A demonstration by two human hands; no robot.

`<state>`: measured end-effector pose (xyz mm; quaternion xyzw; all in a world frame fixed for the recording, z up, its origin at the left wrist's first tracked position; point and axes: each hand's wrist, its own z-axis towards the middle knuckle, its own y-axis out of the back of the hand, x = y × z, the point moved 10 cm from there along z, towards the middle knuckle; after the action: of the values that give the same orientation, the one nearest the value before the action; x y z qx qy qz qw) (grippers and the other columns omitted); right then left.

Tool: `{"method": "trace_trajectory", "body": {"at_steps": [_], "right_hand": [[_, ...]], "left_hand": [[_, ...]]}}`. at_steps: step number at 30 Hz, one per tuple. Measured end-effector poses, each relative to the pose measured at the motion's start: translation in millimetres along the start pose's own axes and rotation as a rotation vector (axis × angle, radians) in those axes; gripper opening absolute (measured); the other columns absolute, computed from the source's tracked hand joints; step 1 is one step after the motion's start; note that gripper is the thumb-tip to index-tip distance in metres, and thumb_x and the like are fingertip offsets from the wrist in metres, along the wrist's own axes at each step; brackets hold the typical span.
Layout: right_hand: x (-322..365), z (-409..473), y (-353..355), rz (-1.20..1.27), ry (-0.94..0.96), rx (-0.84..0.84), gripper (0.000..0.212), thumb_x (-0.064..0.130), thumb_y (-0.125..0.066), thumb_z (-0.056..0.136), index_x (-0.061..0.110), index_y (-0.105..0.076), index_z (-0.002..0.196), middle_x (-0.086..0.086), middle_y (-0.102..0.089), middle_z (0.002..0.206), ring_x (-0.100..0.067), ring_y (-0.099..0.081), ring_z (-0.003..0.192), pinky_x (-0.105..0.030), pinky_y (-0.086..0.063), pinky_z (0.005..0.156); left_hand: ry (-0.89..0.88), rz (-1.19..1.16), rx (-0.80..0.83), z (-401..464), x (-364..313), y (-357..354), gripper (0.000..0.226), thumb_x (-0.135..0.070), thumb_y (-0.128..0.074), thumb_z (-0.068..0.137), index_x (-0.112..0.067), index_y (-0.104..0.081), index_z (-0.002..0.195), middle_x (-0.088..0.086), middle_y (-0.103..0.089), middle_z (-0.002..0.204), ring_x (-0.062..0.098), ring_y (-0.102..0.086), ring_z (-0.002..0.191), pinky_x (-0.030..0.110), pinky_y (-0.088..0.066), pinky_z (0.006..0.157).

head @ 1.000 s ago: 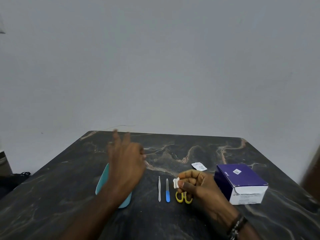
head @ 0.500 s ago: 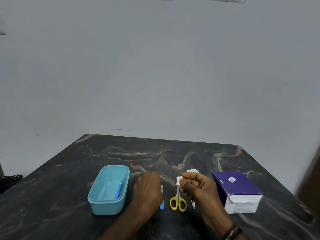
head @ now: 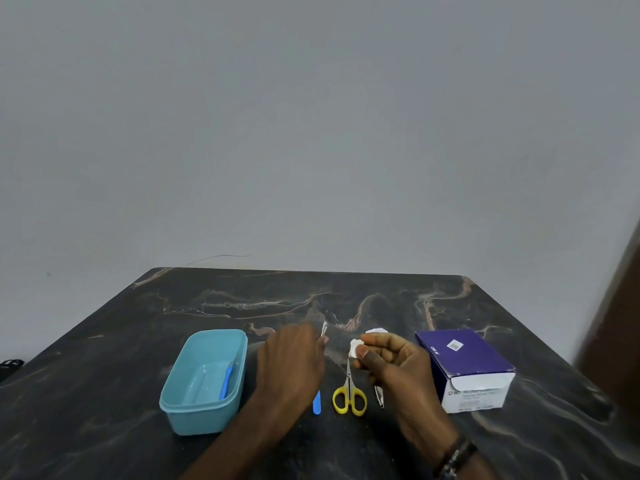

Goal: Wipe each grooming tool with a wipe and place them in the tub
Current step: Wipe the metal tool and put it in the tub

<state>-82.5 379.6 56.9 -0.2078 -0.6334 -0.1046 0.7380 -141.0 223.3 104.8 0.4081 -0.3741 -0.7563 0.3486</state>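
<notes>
item: grooming-tool wipe-down, head view, dark marbled table [head: 519,438]. left hand [head: 292,363]: fingers curled, pinching a slim silver tool [head: 324,329] whose tip shows just above the knuckles, lifted off the table; exact kind of tool too blurred to tell. right hand [head: 391,362]: thumb and forefinger pinched on a small folded white wipe [head: 354,351], held near the silver tool but apart from it. teal tub [head: 204,415]: to the left of the left hand, open, one blue-handled tool [head: 227,381] already lying against its right inner wall. remaining on the table between the hands: a blue-handled file [head: 316,403], mostly hidden by the left hand; yellow-handled scissors [head: 349,396], blades pointing away; a small silver clipper [head: 379,396], partly under the right hand. purple box [head: 464,358] at right; torn white sachet [head: 376,330] behind the right hand. step in hand, judged: bringing the silver tool to the wipe. for a good result, hold the tool by one end, fold the wipe around the shaft and draw it along the full length, then shift the grip to cover the held end. keep the pinch firm, since a thin metal tool likely slips when wet. set it low into the tub rather than dropping it.
</notes>
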Motion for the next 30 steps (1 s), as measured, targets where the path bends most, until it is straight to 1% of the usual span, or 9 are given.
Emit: {"method": "trace_trajectory", "body": {"at_steps": [2, 5, 9, 12, 15, 18, 22, 27, 30], "right_hand": [[2.2, 0.3, 3.5, -0.001, 0.024, -0.031, 0.010, -0.001, -0.068, 0.083, 0.002, -0.067, 0.092, -0.013, -0.076, 0.080, -0.023, -0.073, 0.071, -0.037, -0.053, 0.065], [6.7, 0.1, 6.7, 0.000, 0.057, -0.059, 0.009, 0.001, -0.069, 0.082, 0.003, -0.068, 0.091, -0.016, -0.075, 0.081, -0.026, -0.072, 0.073, -0.036, -0.053, 0.065], [10.7, -0.5, 9.1, 0.017, 0.084, -0.065, 0.011, -0.001, -0.068, 0.082, 0.001, -0.067, 0.092, -0.015, -0.075, 0.080, -0.018, -0.071, 0.066, -0.021, -0.054, 0.055], [9.1, 0.3, 9.6, 0.005, 0.084, -0.062, 0.013, 0.002, -0.069, 0.082, 0.002, -0.068, 0.094, -0.011, -0.076, 0.079, -0.014, -0.070, 0.064, -0.020, -0.052, 0.053], [6.7, 1.3, 10.2, -0.001, 0.076, -0.067, 0.014, 0.003, -0.069, 0.082, 0.002, -0.068, 0.096, -0.011, -0.076, 0.080, -0.015, -0.071, 0.065, -0.021, -0.054, 0.055], [6.9, 0.8, 9.7, -0.013, 0.076, -0.064, 0.014, 0.003, -0.069, 0.082, 0.003, -0.068, 0.096, -0.011, -0.076, 0.081, -0.015, -0.072, 0.066, -0.021, -0.055, 0.055], [6.4, 0.3, 7.2, -0.013, 0.072, -0.063, 0.011, -0.001, -0.068, 0.082, 0.001, -0.069, 0.093, -0.014, -0.075, 0.079, -0.013, -0.071, 0.063, -0.018, -0.052, 0.052], [3.6, 0.9, 5.7, -0.044, 0.069, -0.057, 0.010, 0.000, -0.069, 0.081, 0.003, -0.069, 0.091, -0.013, -0.076, 0.078, -0.019, -0.072, 0.068, -0.019, -0.053, 0.054], [2.8, 0.4, 4.8, -0.050, 0.063, -0.044, 0.010, 0.000, -0.069, 0.082, 0.004, -0.069, 0.091, -0.014, -0.075, 0.078, -0.020, -0.072, 0.069, -0.020, -0.053, 0.054]], "left_hand": [[-0.039, -0.290, 0.013, -0.2, -3.4, -5.3, 0.025, -0.040, -0.050, 0.095, -0.022, -0.059, 0.081, -0.004, -0.066, 0.071, 0.009, -0.062, 0.064, 0.026, -0.050, 0.063], [0.048, -0.877, 0.208, -9.9, -3.9, -35.4, 0.016, -0.025, -0.054, 0.096, -0.013, -0.060, 0.088, 0.010, -0.071, 0.067, 0.025, -0.069, 0.055, 0.029, -0.052, 0.044], [0.132, -1.176, 0.279, -19.7, -3.0, -59.5, 0.012, -0.013, -0.058, 0.093, -0.001, -0.056, 0.095, 0.015, -0.067, 0.065, 0.029, -0.063, 0.050, 0.028, -0.050, 0.042], [0.122, -1.255, 0.243, -21.1, -2.9, -57.9, 0.009, -0.004, -0.060, 0.091, -0.002, -0.054, 0.097, 0.014, -0.066, 0.065, 0.029, -0.062, 0.054, 0.030, -0.052, 0.046], [0.102, -1.240, 0.176, -21.8, 1.7, -51.9, 0.014, 0.001, -0.062, 0.087, -0.007, -0.057, 0.098, 0.017, -0.069, 0.071, 0.030, -0.067, 0.058, 0.033, -0.056, 0.050], [0.098, -1.200, 0.148, -22.7, 4.9, -48.3, 0.019, 0.001, -0.065, 0.085, -0.010, -0.059, 0.099, 0.020, -0.070, 0.077, 0.028, -0.072, 0.063, 0.032, -0.058, 0.054], [0.072, -1.154, 0.152, -24.7, 3.2, -47.6, 0.022, -0.001, -0.069, 0.083, -0.012, -0.060, 0.100, 0.014, -0.071, 0.080, 0.024, -0.073, 0.068, 0.032, -0.059, 0.059], [0.063, -1.145, 0.149, -26.3, 0.4, -47.4, 0.023, -0.002, -0.070, 0.082, -0.014, -0.061, 0.098, 0.010, -0.071, 0.081, 0.021, -0.073, 0.069, 0.024, -0.056, 0.056], [0.058, -1.145, 0.155, -26.3, -0.1, -47.4, 0.021, -0.003, -0.070, 0.082, -0.015, -0.061, 0.096, 0.009, -0.071, 0.081, 0.022, -0.073, 0.068, 0.025, -0.057, 0.057]]}}
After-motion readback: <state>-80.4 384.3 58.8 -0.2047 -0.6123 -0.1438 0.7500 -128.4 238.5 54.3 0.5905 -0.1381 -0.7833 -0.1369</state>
